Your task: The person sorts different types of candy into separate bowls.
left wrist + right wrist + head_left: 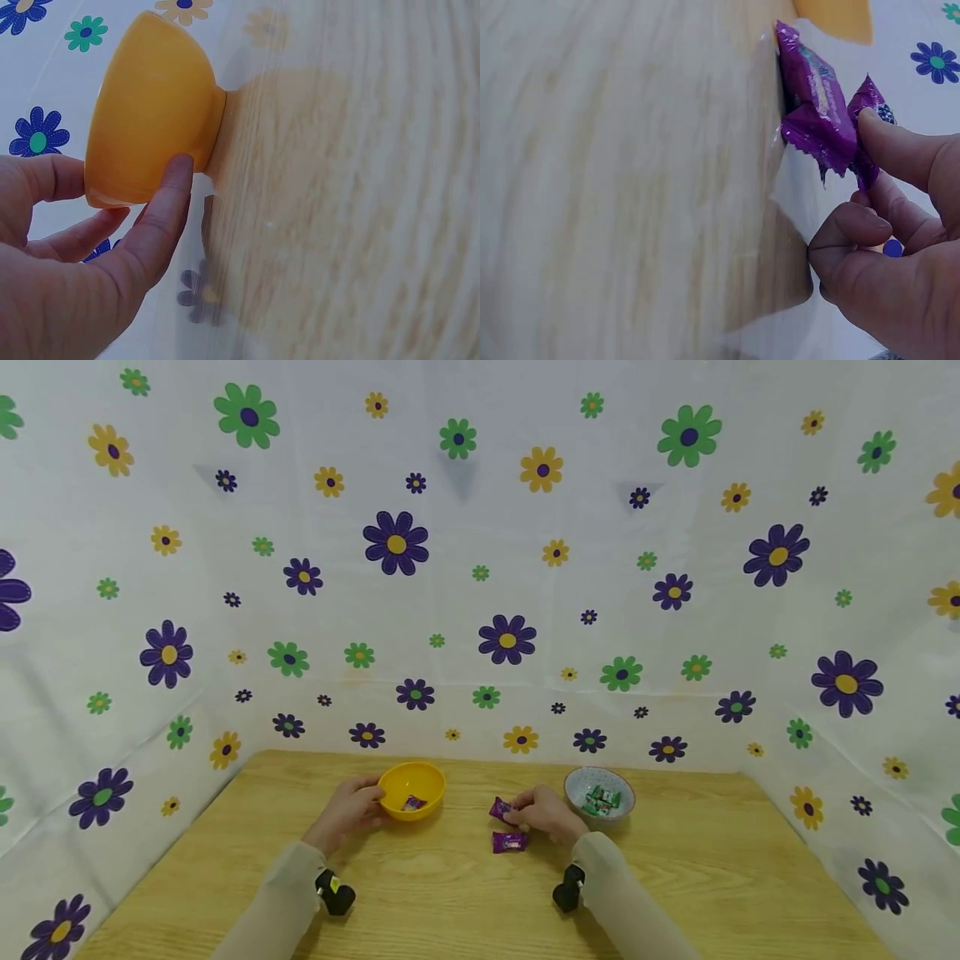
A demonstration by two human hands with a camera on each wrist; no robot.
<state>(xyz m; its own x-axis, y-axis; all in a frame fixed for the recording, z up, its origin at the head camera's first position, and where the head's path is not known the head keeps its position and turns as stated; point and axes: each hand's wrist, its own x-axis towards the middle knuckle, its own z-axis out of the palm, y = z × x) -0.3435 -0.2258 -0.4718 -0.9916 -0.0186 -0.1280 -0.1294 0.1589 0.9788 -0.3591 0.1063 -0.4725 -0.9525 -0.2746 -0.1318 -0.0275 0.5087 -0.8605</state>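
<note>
A yellow bowl (pixel 411 792) stands on the table with a purple-wrapped candy (pixel 413 803) inside. At its left side, my left hand (pixel 351 810) holds the bowl, with one fingertip (pixel 178 166) against the outer wall and another at the rim. My right hand (pixel 546 812) pinches a second purple-wrapped candy (pixel 501 810) between thumb and finger, low over the table. Just in front of it lies a third purple candy (pixel 510 842), flat on the wood; in the right wrist view this candy (pixel 817 105) partly covers the pinched one.
Right of my right hand stands a pale, speckled bowl (pixel 576 783) with a reddish rim, holding several green-wrapped candies (pixel 602 800). A flower-printed white sheet (pixel 480 602) borders the wooden table (pixel 435 902) at the back and sides.
</note>
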